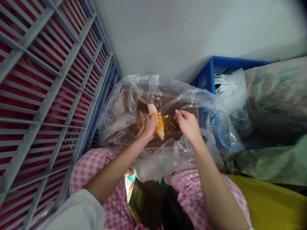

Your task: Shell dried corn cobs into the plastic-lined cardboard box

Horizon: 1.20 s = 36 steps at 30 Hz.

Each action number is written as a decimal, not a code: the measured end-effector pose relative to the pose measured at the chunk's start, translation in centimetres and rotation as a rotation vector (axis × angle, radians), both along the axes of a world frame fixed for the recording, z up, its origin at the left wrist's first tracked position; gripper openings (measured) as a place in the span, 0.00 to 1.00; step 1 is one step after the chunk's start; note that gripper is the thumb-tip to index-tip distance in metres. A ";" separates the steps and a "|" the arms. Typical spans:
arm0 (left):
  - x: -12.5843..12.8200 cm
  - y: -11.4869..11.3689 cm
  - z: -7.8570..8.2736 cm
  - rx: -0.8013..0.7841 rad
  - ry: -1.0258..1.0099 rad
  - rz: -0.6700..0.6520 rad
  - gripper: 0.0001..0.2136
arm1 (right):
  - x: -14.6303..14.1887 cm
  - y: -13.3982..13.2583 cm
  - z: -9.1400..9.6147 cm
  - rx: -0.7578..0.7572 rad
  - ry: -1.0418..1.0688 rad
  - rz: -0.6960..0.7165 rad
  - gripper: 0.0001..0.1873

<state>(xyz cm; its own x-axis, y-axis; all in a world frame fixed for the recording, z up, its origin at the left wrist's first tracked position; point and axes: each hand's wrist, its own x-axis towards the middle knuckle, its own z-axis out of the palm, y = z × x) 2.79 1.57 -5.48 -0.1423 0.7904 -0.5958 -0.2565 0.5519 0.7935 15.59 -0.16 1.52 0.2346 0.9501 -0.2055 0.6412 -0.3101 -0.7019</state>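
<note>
The person's left hand (150, 126) closes its grip around a pale, partly stripped corn cob (157, 123), the fingers wrapped over the middle and hiding much of it, while yellow kernels remain along one side. The cob sits low inside a brown cardboard box (182, 108) lined with a crumpled clear plastic bag (117, 118), whose folds blur the box's edges and hide its corners. Loose yellow kernels (169, 123) lie scattered on the box floor around the cob. A pale elongated shape (140, 130) just beneath the left hand may be another cob, but it is partly hidden and hard to make out. The right hand (188, 125) hovers just beside the cob, its grip pinched almost shut at the fingertips (176, 114); whether a kernel is held there is too small to tell. A slatted grey crate (45, 95) with red contents stands at left, a blue plastic crate (216, 72) at right, partly covered by a woven sack (275, 95) cut off by the frame.
</note>
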 end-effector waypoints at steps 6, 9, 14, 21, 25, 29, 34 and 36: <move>0.0 -0.6 0.6 0.000 -0.038 -0.091 0.21 | 0.1 0.2 -0.2 0.004 0.078 -0.005 0.21; 0.1 -0.6 0.5 0.002 -0.056 -0.075 0.17 | 0.0 0.3 -0.2 0.009 0.076 0.003 0.21; 0.2 -0.2 0.5 -0.012 -0.097 -0.059 0.12 | -0.1 0.4 -0.2 0.014 0.112 0.033 0.22; -0.3 -0.2 1.5 0.009 -0.138 -0.080 0.19 | 0.2 0.5 -0.2 0.040 0.156 0.052 0.22; -0.6 -0.1 2.5 -0.034 -0.180 0.027 0.15 | 0.2 0.5 0.4 0.149 0.249 0.030 0.20; -1.3 0.0 4.3 -0.016 -0.210 0.095 0.13 | 0.6 -0.2 2.7 0.348 0.507 -0.037 0.17; -2.2 -0.2 7.5 0.057 -0.183 0.036 0.13 | 2.2 -1.6 5.3 0.542 0.760 -0.249 0.14; -2.5 -0.4 9.1 0.055 -0.171 0.023 0.14 | 2.8 -1.7 5.3 0.548 0.832 -0.343 0.13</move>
